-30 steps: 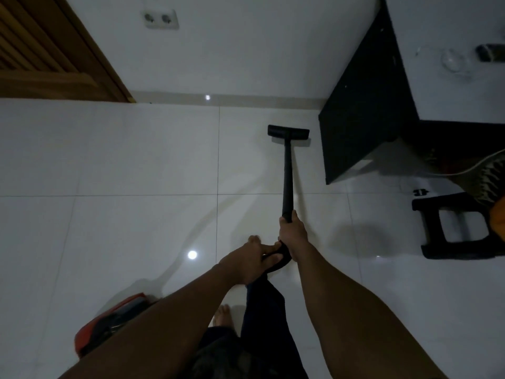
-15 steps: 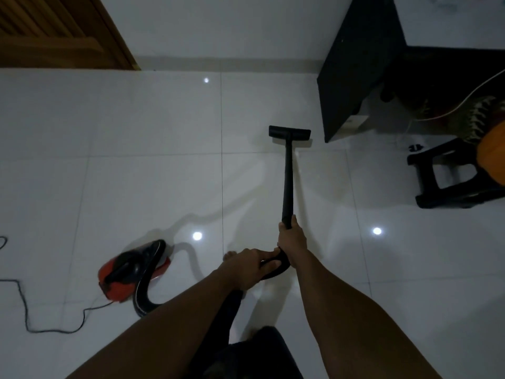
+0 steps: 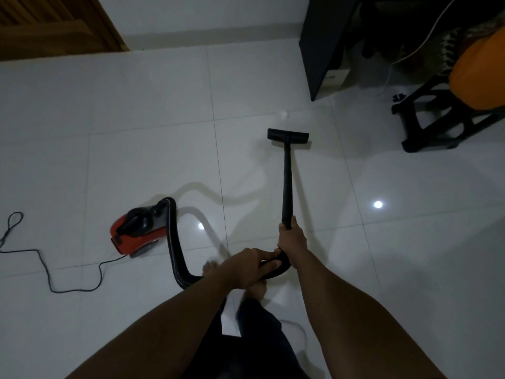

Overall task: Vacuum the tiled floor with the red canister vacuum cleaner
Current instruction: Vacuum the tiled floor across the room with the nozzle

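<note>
The red canister vacuum (image 3: 135, 232) sits on the white tiled floor (image 3: 136, 132) at my left. Its black hose (image 3: 175, 250) curves from the canister under my left forearm. A black wand (image 3: 287, 187) runs forward from my hands to the flat black floor nozzle (image 3: 288, 135), which lies on the tiles. My right hand (image 3: 292, 242) grips the lower end of the wand. Just behind it, my left hand (image 3: 246, 266) grips the curved black handle. A small white speck (image 3: 284, 114) lies just beyond the nozzle.
A black power cord (image 3: 49, 269) snakes over the floor from the canister to the left. A black cabinet (image 3: 325, 45) stands ahead on the right, with a black stool (image 3: 437, 119) carrying an orange thing (image 3: 481, 69) beside it. A wooden door (image 3: 54, 23) fills the far left.
The nozzle has been drawn back from the wall and the cabinet toward me. I have stepped back, so the canister and its cord now show fully at my left.
</note>
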